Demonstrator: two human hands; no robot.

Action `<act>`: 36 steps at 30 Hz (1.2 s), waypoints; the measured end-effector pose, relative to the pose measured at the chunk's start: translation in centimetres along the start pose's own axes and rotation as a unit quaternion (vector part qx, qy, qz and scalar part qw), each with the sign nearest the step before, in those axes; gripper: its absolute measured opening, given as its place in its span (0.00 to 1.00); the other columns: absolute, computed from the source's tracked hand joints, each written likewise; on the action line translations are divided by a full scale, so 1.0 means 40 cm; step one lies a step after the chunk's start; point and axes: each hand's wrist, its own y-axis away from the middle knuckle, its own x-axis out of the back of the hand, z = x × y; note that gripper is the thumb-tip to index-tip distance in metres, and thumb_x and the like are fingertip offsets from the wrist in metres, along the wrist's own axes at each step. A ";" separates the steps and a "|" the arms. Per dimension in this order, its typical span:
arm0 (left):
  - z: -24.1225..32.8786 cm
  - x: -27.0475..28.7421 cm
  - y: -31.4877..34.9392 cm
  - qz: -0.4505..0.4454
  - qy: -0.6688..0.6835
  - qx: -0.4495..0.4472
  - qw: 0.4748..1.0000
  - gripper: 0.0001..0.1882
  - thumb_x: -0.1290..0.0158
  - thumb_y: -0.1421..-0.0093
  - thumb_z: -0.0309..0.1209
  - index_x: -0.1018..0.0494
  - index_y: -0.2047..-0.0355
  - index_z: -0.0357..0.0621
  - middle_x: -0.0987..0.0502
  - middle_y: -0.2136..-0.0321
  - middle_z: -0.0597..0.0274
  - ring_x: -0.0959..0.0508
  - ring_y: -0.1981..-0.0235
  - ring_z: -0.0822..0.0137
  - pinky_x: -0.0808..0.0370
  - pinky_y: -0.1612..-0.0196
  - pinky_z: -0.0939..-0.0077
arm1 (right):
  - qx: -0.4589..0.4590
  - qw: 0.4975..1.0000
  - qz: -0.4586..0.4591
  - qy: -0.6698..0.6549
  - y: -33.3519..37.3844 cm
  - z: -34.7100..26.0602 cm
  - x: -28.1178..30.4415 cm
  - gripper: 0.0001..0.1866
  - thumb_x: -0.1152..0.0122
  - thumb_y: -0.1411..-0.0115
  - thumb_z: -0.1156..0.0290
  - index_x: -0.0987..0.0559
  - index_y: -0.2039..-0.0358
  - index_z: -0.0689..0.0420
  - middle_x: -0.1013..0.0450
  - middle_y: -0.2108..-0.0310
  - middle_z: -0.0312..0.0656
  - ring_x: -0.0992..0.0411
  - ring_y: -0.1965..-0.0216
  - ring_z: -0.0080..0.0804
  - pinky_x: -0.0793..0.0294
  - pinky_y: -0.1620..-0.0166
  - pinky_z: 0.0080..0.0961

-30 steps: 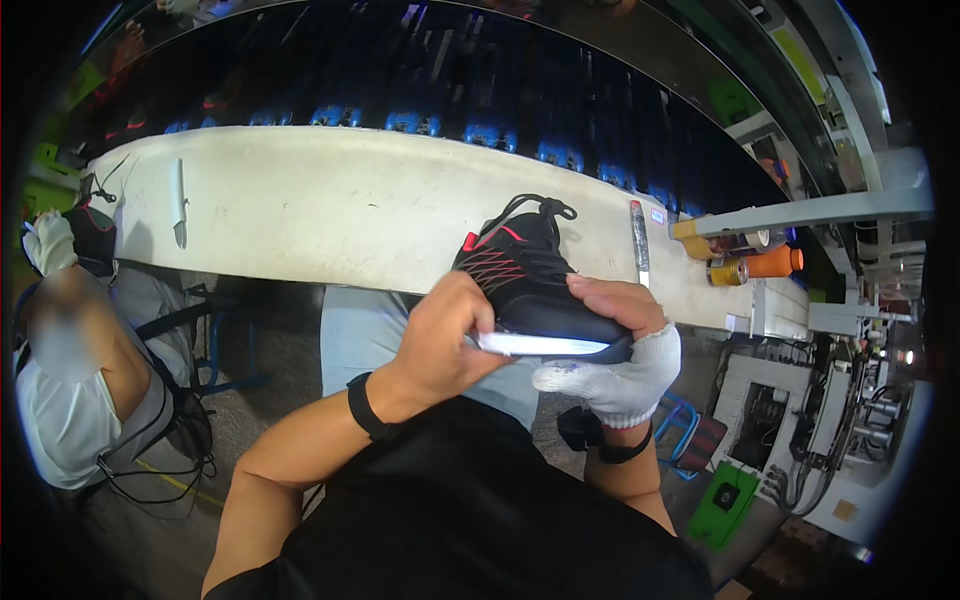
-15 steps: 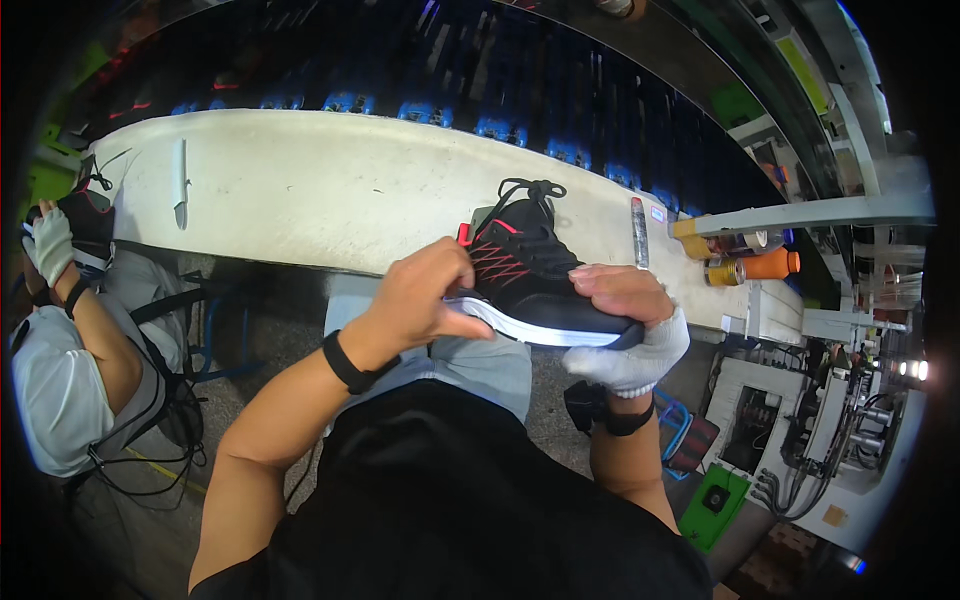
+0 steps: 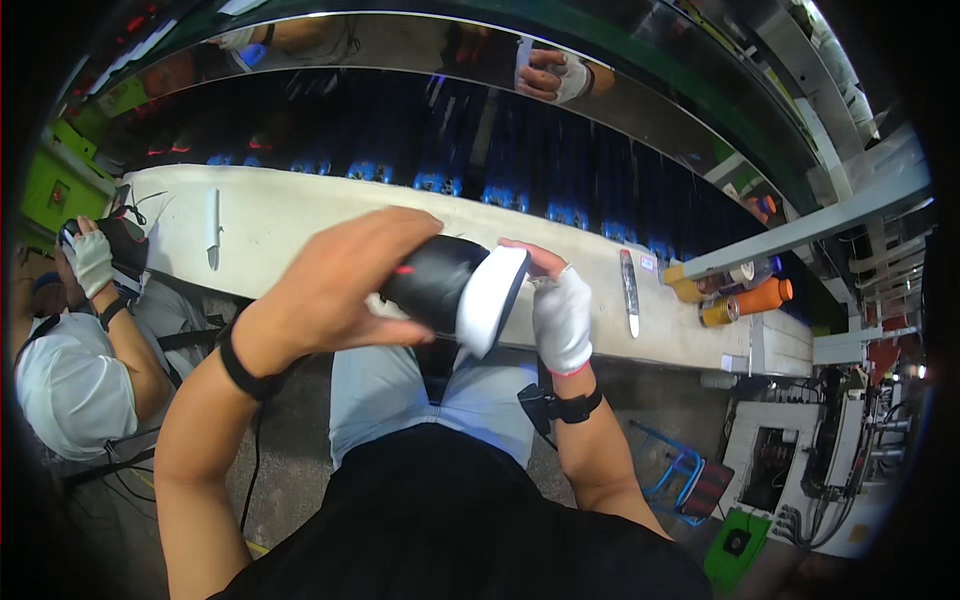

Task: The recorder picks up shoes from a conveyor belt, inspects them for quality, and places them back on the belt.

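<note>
A black shoe [image 3: 428, 288] with a white sole [image 3: 490, 302] is held in the air over the near edge of the white bench, its sole turned toward the right. My bare left hand [image 3: 345, 280] is closed around the upper from the left, the thumb underneath. My right hand [image 3: 562, 318], in a white glove with bare fingertips, grips the sole side at the right. The laces are out of sight, and a small red accent shows beside my left fingers.
A light-handled knife [image 3: 213, 230] lies at the bench's left, a second knife [image 3: 629, 292] at its right. Beyond that are an orange bottle [image 3: 765, 295] and a yellow can [image 3: 718, 312]. Behind the bench [image 3: 290, 200] runs a blue roller conveyor [image 3: 440, 183]. At left, a co-worker's gloved hand [image 3: 93, 262] holds a black shoe.
The shoe has moved left and been turned, from sole down with laces showing to sole facing right. Both hands moved left with it, and the view has tilted up.
</note>
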 end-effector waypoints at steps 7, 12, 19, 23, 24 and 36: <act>0.005 -0.013 -0.092 -0.047 0.001 0.073 0.996 0.42 0.23 0.55 0.36 0.26 0.39 0.38 0.16 0.50 0.45 0.14 0.50 0.40 0.17 0.46 0.55 | 0.105 0.990 -0.095 -0.026 -0.114 -0.120 -0.067 0.70 0.10 0.58 0.43 0.39 0.20 0.56 0.34 0.25 0.55 0.34 0.25 0.51 0.35 0.25 0.44; -0.007 -0.008 -0.105 -0.081 0.008 0.129 0.988 0.44 0.20 0.57 0.35 0.26 0.40 0.40 0.15 0.52 0.44 0.15 0.49 0.39 0.18 0.44 0.56 | 0.158 0.968 0.019 -0.195 -0.136 -0.076 -0.144 0.40 0.25 0.43 0.51 0.28 0.36 0.58 0.25 0.41 0.48 0.26 0.40 0.40 0.28 0.33 0.39; -0.045 0.012 -0.104 -0.099 0.060 0.226 0.967 0.46 0.18 0.58 0.34 0.27 0.39 0.40 0.15 0.54 0.42 0.14 0.50 0.39 0.19 0.46 0.58 | 0.134 0.858 0.110 -0.483 -0.152 -0.003 -0.156 0.38 0.27 0.36 0.45 0.30 0.35 0.53 0.28 0.47 0.42 0.27 0.46 0.36 0.26 0.38 0.38; -0.039 0.002 -0.146 -0.120 0.022 0.212 0.970 0.46 0.19 0.57 0.37 0.27 0.40 0.38 0.14 0.57 0.40 0.13 0.53 0.39 0.18 0.49 0.57 | 0.104 0.903 0.044 -0.414 -0.156 -0.027 -0.135 0.39 0.28 0.36 0.48 0.32 0.32 0.53 0.30 0.43 0.41 0.29 0.42 0.35 0.28 0.36 0.36; -0.036 -0.005 -0.160 -0.115 0.025 0.204 0.972 0.46 0.19 0.57 0.37 0.27 0.40 0.38 0.14 0.57 0.40 0.13 0.53 0.39 0.18 0.49 0.57 | 0.100 0.941 0.029 -0.322 -0.149 -0.033 -0.125 0.39 0.29 0.35 0.49 0.33 0.31 0.53 0.31 0.41 0.42 0.30 0.40 0.35 0.30 0.34 0.35; 0.095 -0.154 -0.272 -0.149 -0.122 -0.024 0.981 0.35 0.22 0.52 0.42 0.28 0.52 0.36 0.17 0.67 0.46 0.13 0.69 0.43 0.16 0.62 0.53 | 0.013 0.985 0.037 -0.168 -0.044 -0.101 0.063 0.59 0.37 0.36 0.27 0.39 0.22 0.61 0.33 0.34 0.48 0.32 0.31 0.40 0.32 0.26 0.40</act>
